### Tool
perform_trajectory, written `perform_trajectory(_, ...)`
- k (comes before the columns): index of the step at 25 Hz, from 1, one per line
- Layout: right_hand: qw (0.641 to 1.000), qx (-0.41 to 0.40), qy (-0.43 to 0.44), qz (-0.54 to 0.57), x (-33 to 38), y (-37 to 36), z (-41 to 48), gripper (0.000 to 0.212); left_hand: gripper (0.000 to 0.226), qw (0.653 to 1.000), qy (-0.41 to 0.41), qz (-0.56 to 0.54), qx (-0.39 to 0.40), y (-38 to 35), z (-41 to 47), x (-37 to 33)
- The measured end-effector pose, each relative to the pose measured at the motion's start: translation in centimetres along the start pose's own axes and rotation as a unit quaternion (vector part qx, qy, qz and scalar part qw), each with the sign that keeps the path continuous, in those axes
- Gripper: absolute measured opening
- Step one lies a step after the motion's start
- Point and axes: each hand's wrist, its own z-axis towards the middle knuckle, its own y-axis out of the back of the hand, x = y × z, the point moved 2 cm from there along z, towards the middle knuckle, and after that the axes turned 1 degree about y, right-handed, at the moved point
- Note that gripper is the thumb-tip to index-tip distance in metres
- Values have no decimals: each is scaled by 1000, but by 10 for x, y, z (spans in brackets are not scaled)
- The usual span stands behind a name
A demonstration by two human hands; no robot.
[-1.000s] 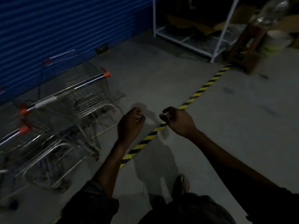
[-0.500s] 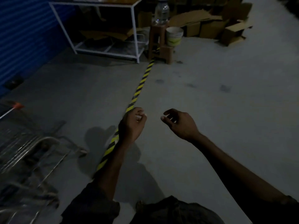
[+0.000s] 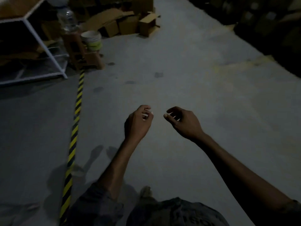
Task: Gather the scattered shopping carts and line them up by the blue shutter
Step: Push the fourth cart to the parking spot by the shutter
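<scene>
Shopping carts lie outside this view, and so does the blue shutter, so their place relative to the hands cannot be told. The left hand (image 3: 137, 123) and right hand (image 3: 184, 123) hang side by side over the grey concrete floor (image 3: 187, 75), a small gap between them. The fingers of both are loosely curled and hold nothing, and the bare forearms reach in from the lower edge. A yellow-and-black striped tape (image 3: 76, 128) runs along the floor well to the left of the left hand. At its far end stands a wooden stool (image 3: 81, 53) with a clear water bottle (image 3: 66, 18) on top and a pale bucket (image 3: 92, 40) just beside it. A white metal rack (image 3: 40, 43) stands to their left. Cardboard boxes (image 3: 128, 23) sit heaped farther back.
</scene>
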Motion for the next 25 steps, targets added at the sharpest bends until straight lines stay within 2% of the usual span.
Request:
perform_trajectory(6,983,-133,-129,-8,-66,65,-28,38,18,983,-128,-14,128,-81,34,-80)
perform_trajectory(14,918,-290,-268,-31,-105,113,-79,37,20,924,-281,-29,259,-164,44,-156)
perform_trajectory(19,879,-345,-320,-74,-128,144,-122,34,27,872,-393,-35,289,-210,17,-199)
perform_trajectory(25,838,-404,-344,-124,-180,190,-168,42,43,821,-475,-42,313,-271,-23,-256)
